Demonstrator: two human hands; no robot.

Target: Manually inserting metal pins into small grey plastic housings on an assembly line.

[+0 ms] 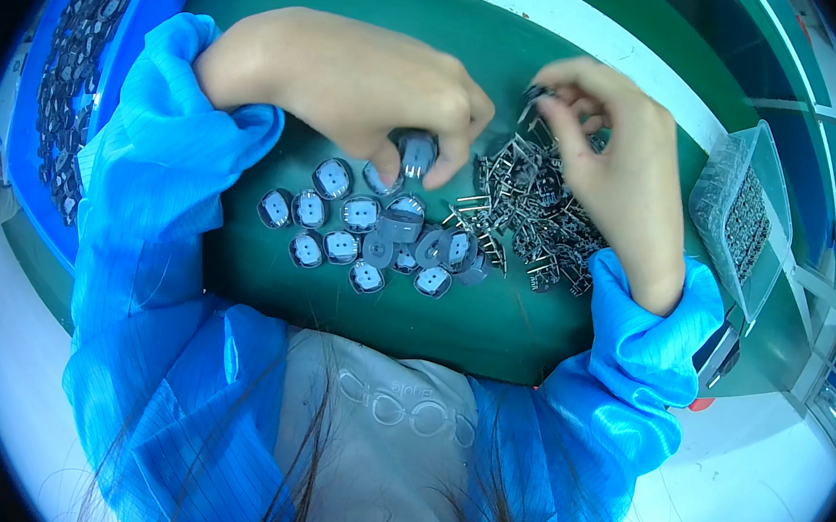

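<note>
My left hand (373, 86) is closed around a small grey plastic housing (418, 153), held between thumb and fingers above the work surface. My right hand (629, 140) pinches a small black part with metal pins (537, 93) between thumb and forefinger. Its other fingers are curled. Below my left hand lie several loose grey housings (361, 214), many with their pale inner face turned up and some tipped on their sides. Next to them, under my right hand, spreads a tangled heap of black parts with shiny metal pins (527, 191).
A green work surface (287, 305) lies under everything. At the left stands a blue bin (132, 52) full of dark grey pieces. A clear plastic tub (707, 200) with many small metallic bits stands at the right. A white strip (593, 37) runs along the far edge.
</note>
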